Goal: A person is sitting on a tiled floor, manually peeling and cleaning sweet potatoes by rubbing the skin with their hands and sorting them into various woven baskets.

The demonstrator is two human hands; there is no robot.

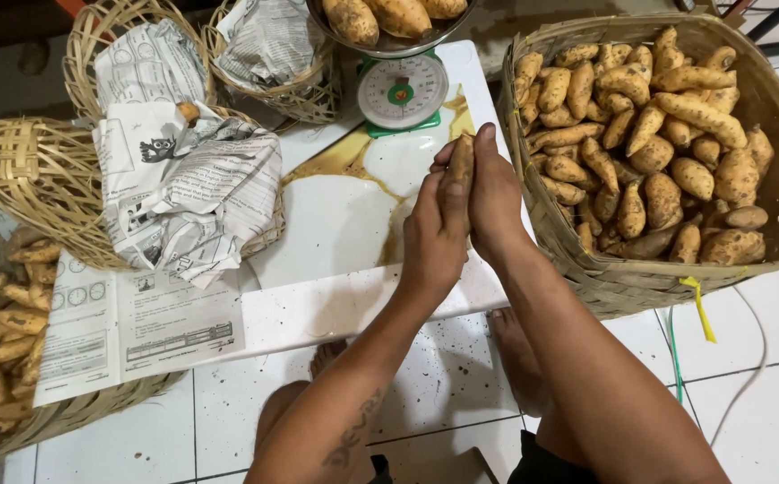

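Left hand (436, 235) and right hand (495, 199) pressed together, grip of both clamped on one slim orange-brown sweet potato (460, 166). Potato upright above white marbled surface (344, 224), between green-faced dial scale (402, 91) and large woven bamboo basket (586, 269) of sweet potatoes.

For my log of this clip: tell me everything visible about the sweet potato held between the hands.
The sweet potato is small, slim and tan-orange with dusty skin. It stands roughly upright, pressed between the left hand and the right hand, so only a narrow strip shows. It is held above the white table, beside the large woven basket.
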